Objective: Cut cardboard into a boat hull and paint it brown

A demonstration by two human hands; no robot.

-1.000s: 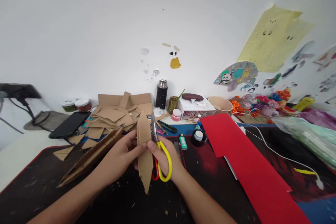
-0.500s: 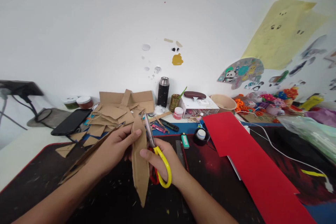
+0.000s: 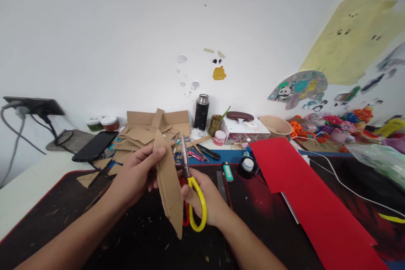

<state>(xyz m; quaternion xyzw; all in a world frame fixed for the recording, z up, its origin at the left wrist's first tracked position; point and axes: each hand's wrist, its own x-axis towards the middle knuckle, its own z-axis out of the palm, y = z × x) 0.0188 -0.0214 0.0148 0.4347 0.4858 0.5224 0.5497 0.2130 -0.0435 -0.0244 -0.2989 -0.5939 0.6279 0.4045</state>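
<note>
Cardboard strip clamped in left grip, scissors held in right grip, scraps behind, red sheet at right

Near mat is free; scissors (held) and red card obstruct rightward.

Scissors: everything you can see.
The scissors have slim silvery blades, apparently metal, plus plastic-looking handles: a glossy yellow loop and a red loop. Held in the right hand above the dark mat, they point up the picture. The cardboard partly hides the red loop; contact is unclear, as is the blades' opening.
</note>
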